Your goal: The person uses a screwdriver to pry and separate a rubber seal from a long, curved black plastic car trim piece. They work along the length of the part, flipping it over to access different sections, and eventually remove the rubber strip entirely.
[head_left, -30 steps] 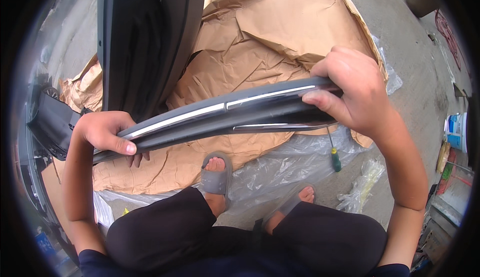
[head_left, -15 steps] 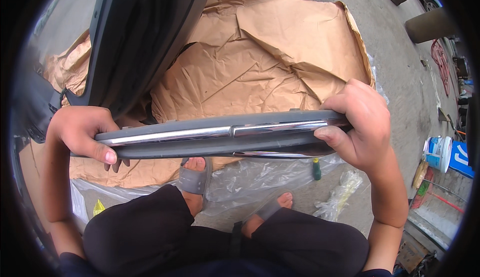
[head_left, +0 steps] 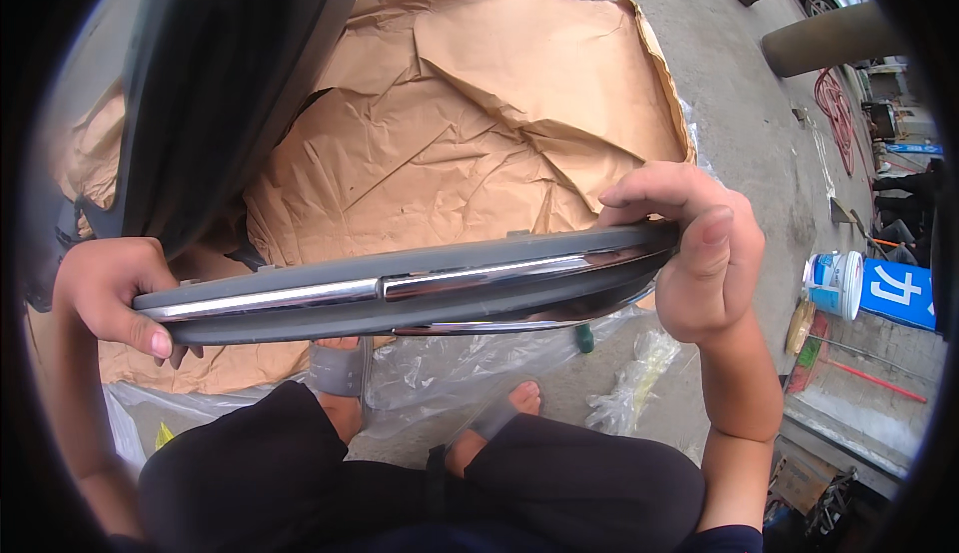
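A long grey plastic trim piece point(head_left: 300, 318) with shiny chrome strips spans the space above my knees, its right end slightly higher than its left. My left hand point(head_left: 112, 288) is closed round the left end, thumb on the front face and fingertips showing below. At the right end, my right hand point(head_left: 721, 253) curls its fingers over the top edge and behind. The right thumb is raised off the chrome, and the lower fingers are partly hidden. A large glossy black panel point(head_left: 220, 73) stands at the upper left, beyond my left hand.
Creased brown paper point(head_left: 519, 73) covers the ground ahead, with clear plastic sheeting point(head_left: 450, 378) near my feet. A green-handled tool point(head_left: 584, 338) lies there. To the right are a white bucket point(head_left: 836, 283), a blue sign point(head_left: 899, 293), a red hose point(head_left: 832, 113) and thick posts point(head_left: 819, 41).
The trim piece has shifted left in view along with the background, its face turned slightly. My right thumb has lifted off its front, and the right index finger has straightened along the top.
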`<action>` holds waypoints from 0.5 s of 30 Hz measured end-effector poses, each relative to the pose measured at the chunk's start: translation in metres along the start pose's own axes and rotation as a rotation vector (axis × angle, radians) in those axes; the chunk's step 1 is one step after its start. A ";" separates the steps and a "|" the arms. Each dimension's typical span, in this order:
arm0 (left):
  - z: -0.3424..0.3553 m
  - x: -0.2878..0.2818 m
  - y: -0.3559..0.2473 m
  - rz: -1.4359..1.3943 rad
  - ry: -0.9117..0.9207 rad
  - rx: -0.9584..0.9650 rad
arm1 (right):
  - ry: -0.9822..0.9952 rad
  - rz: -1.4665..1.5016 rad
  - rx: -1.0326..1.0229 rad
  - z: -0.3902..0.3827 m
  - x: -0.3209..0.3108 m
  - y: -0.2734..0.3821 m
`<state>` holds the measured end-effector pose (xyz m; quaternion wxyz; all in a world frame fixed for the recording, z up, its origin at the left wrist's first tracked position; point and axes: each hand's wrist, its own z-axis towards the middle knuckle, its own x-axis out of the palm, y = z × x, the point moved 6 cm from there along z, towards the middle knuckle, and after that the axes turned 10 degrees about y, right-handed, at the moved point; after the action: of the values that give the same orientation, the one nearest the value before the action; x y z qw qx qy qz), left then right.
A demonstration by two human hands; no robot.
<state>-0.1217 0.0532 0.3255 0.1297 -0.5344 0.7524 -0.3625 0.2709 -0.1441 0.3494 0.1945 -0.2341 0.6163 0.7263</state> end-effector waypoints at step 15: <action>0.002 0.000 0.001 -0.068 0.085 0.054 | -0.045 0.194 -0.095 0.007 -0.003 0.006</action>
<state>-0.1213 0.0531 0.3236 0.0996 -0.5399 0.7287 -0.4094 0.2693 -0.1385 0.3571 0.1258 -0.1662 0.5965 0.7751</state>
